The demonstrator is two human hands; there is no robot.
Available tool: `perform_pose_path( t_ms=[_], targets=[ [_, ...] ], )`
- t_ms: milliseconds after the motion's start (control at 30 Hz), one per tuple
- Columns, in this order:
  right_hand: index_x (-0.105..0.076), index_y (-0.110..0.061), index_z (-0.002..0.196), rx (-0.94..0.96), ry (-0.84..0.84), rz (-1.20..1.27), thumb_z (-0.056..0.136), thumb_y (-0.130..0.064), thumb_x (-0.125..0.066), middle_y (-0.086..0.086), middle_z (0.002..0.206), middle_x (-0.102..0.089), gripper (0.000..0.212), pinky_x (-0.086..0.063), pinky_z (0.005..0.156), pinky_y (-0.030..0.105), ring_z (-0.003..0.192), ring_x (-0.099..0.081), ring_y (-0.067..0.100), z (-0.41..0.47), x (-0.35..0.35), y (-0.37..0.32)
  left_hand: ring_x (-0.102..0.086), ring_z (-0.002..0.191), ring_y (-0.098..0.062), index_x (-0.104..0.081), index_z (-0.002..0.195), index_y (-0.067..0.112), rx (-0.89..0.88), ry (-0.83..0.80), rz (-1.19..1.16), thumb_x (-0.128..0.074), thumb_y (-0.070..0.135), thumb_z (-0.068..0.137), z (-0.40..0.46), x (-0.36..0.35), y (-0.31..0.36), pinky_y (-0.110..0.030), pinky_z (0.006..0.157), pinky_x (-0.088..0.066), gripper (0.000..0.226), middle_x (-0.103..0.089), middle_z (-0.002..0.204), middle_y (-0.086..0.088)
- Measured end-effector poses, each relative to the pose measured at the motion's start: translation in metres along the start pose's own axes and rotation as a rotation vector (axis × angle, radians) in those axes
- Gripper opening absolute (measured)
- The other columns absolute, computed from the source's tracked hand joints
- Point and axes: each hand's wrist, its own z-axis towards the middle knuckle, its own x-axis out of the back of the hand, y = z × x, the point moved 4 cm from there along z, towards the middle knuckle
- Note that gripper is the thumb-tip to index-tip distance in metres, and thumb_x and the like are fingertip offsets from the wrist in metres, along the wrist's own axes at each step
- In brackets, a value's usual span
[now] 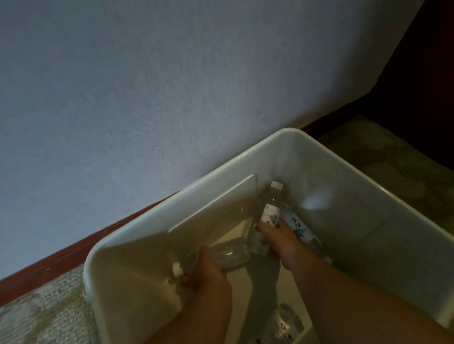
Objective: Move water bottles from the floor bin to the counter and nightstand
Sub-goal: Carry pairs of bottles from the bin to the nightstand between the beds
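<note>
A white plastic bin stands on the carpet against the wall. Both my arms reach down into it. My left hand is closed around a clear water bottle that lies on its side, its white cap pointing left. My right hand grips a second bottle with a white label, its cap pointing toward the far corner. A third bottle with a blue-printed label lies right beside that hand. Another bottle rests at the near end of the bin.
A pale wall with a reddish-brown baseboard runs behind the bin. Patterned carpet lies at the lower left and also to the right. Dark furniture or a doorway fills the upper right corner.
</note>
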Motion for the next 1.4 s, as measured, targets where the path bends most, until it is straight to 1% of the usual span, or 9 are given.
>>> perform_pose_path(
  t_ms=[233, 300, 433, 633, 733, 867, 1067, 1233, 1400],
  targets=[
    [-0.060, -0.006, 0.116, -0.038, -0.039, 0.322, 0.087, -0.021, -0.066, 0.013, 0.092, -0.066, 0.033, -0.052, 0.049, 0.029, 0.060, -0.066, 0.023, -0.038, 0.021, -0.017, -0.061, 0.087, -0.018, -0.064, 0.097, 0.017, 0.165, -0.378, 0.099, -0.057, 0.024, 0.094, -0.051, -0.001, 0.006, -0.028, 0.071, -0.047, 0.010, -0.064, 0.103, -0.002],
    [-0.060, -0.005, 0.120, -0.015, -0.023, 0.330, 0.086, -0.022, -0.063, 0.014, 0.091, -0.067, 0.038, -0.056, 0.056, 0.033, 0.061, -0.067, 0.024, -0.068, 0.031, -0.019, -0.061, 0.085, -0.019, -0.063, 0.093, 0.016, 0.198, -0.444, 0.104, -0.050, 0.019, 0.098, -0.074, 0.004, 0.020, -0.030, 0.082, -0.053, 0.014, -0.063, 0.099, -0.003],
    [-0.062, -0.016, 0.121, -0.055, 0.012, 0.313, 0.091, -0.025, -0.062, 0.008, 0.094, -0.068, 0.031, -0.053, 0.062, 0.031, 0.078, -0.068, 0.024, -0.134, 0.059, -0.028, -0.056, 0.131, -0.036, -0.058, 0.139, 0.010, 0.275, -0.584, 0.135, -0.051, 0.018, 0.099, -0.129, 0.016, 0.058, -0.049, 0.116, -0.040, 0.041, -0.061, 0.124, -0.017],
    [-0.063, -0.022, 0.113, -0.021, -0.063, 0.317, 0.094, -0.021, -0.070, 0.000, 0.081, -0.080, 0.021, -0.062, 0.060, 0.034, 0.069, -0.077, 0.018, -0.238, 0.093, -0.097, -0.075, 0.078, -0.027, -0.068, 0.115, 0.011, 0.161, -0.834, 0.519, -0.066, 0.037, 0.094, -0.244, -0.006, 0.129, -0.041, 0.067, -0.061, 0.034, -0.075, 0.092, -0.012],
    [-0.058, -0.026, 0.129, 0.044, -0.050, 0.499, 0.092, -0.034, -0.072, 0.010, 0.110, -0.076, 0.041, -0.057, 0.094, 0.057, 0.092, -0.076, 0.031, -0.296, 0.105, -0.151, -0.065, 0.088, -0.028, -0.053, 0.141, 0.003, 0.114, -0.953, 0.718, -0.066, 0.027, 0.092, -0.316, -0.020, 0.163, -0.042, 0.085, -0.053, 0.056, -0.062, 0.113, -0.018],
    [-0.068, -0.018, 0.116, 0.119, -0.086, 0.767, 0.095, -0.063, -0.053, 0.009, 0.098, -0.080, 0.051, -0.064, 0.073, 0.045, 0.087, -0.079, 0.027, -0.370, 0.138, -0.238, -0.069, 0.083, -0.025, -0.064, 0.122, 0.008, 0.079, -1.171, 0.813, -0.055, 0.032, 0.095, -0.426, -0.040, 0.211, -0.042, 0.082, -0.054, 0.036, -0.069, 0.098, -0.013],
    [-0.065, -0.015, 0.119, 0.257, -0.011, 0.674, 0.100, -0.041, -0.056, 0.020, 0.119, -0.069, 0.034, -0.060, 0.079, 0.052, 0.105, -0.068, 0.040, -0.483, 0.214, -0.347, -0.065, 0.065, -0.026, -0.066, 0.087, 0.010, 0.030, -1.403, 0.873, -0.049, 0.033, 0.100, -0.592, -0.063, 0.265, -0.034, 0.063, -0.057, 0.032, -0.064, 0.077, -0.016],
    [-0.067, -0.014, 0.117, 0.427, 0.078, 0.648, 0.097, -0.041, -0.053, 0.023, 0.123, -0.069, 0.036, -0.058, 0.081, 0.052, 0.107, -0.067, 0.042, -0.570, 0.265, -0.405, -0.069, 0.106, -0.043, -0.060, 0.130, 0.012, -0.239, -1.681, 0.957, -0.071, 0.046, 0.086, -0.728, -0.072, 0.290, -0.059, 0.095, -0.054, 0.057, -0.071, 0.115, -0.024],
    [-0.057, 0.003, 0.129, 0.715, 0.128, 0.750, 0.089, -0.035, -0.058, 0.037, 0.116, -0.063, 0.056, -0.051, 0.094, 0.062, 0.105, -0.064, 0.052, -0.670, 0.324, -0.440, -0.070, 0.111, -0.042, -0.063, 0.131, 0.020, -0.258, -1.917, 1.000, -0.075, 0.046, 0.085, -0.846, -0.057, 0.286, -0.058, 0.096, -0.055, 0.054, -0.071, 0.121, -0.023]
  ],
)
